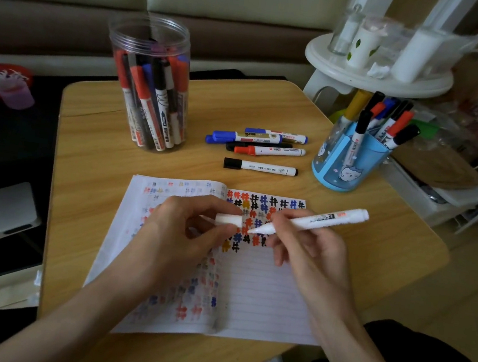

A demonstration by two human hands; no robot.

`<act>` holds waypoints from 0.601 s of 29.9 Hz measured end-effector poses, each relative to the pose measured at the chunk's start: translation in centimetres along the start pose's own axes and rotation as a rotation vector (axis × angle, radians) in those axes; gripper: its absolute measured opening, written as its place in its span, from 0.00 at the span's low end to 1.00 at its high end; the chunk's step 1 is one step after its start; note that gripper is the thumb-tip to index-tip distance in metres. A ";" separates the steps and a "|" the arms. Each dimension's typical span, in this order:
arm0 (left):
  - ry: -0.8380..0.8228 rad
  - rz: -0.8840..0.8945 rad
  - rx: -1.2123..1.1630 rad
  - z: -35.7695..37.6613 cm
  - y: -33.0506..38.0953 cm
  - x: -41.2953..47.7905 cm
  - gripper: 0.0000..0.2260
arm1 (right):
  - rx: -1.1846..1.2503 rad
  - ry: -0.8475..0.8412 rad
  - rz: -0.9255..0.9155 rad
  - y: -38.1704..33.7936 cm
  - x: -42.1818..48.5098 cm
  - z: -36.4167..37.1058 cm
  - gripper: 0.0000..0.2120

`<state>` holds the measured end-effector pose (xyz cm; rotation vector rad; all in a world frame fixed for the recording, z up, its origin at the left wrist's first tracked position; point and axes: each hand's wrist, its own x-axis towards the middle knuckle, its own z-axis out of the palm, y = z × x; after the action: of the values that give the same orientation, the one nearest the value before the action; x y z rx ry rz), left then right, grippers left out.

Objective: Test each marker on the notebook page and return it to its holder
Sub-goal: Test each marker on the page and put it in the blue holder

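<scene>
An open lined notebook (262, 293) lies on the wooden table, its right page partly filled with rows of red, blue, black and yellow hash marks. My right hand (310, 251) grips an uncapped white marker (311, 220), tip just above the marks. My left hand (192, 229) pinches the marker's white cap (228, 219) just left of the tip. Several capped markers (262, 146) lie loose behind the notebook. A clear plastic jar (150, 84) full of markers stands at the back left. A blue holder (349, 162) with several markers stands at the right.
The wooden table (89, 179) has rounded corners. A white round stool (376, 74) with bottles and cups stands behind the blue holder. White storage trays (431, 188) sit right of the table, and a white box (0, 210) is on the dark floor at left.
</scene>
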<state>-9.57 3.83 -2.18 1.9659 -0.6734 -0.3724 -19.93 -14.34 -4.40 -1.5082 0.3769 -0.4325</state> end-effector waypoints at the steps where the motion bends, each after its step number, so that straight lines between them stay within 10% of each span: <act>1: -0.002 0.004 0.001 0.0 0.0 0.0 0.10 | 0.059 0.000 -0.002 -0.4 0.0 0.0 0.05; 18: 0.015 0.189 -0.184 1.7 1.7 -0.5 0.09 | 0.070 -0.052 -0.239 -1.2 -0.9 0.2 0.06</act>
<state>-11.37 2.27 -1.44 1.7141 -0.7800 -0.2930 -20.64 -13.78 -3.21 -1.4988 0.1397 -0.5874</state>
